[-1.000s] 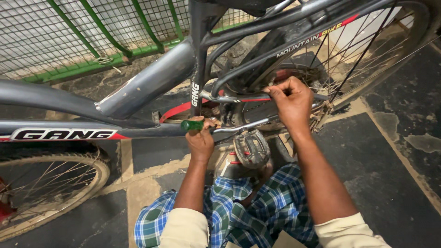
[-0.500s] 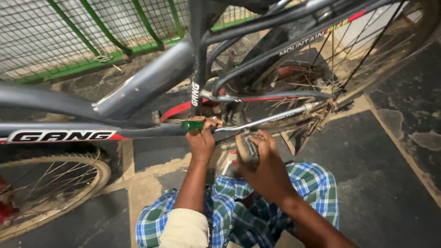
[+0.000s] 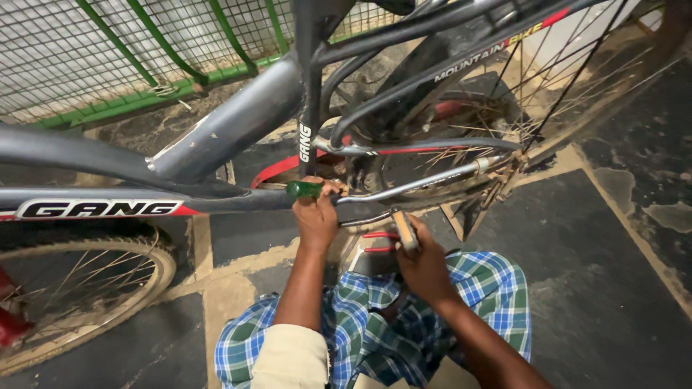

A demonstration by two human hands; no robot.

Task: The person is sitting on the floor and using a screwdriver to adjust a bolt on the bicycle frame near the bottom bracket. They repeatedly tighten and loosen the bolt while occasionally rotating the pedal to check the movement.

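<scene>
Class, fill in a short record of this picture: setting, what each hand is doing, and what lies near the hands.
Setting: a grey bicycle frame over a dark floor, beside a green mesh fence
Left hand: closed round a green-handled tool held at the frame
Right hand: grips a wooden-handled tool below the frame
Near hands: red-handled pliers on the floor; rear wheel behind
Clothing: blue-green checked cloth over the knees
</scene>
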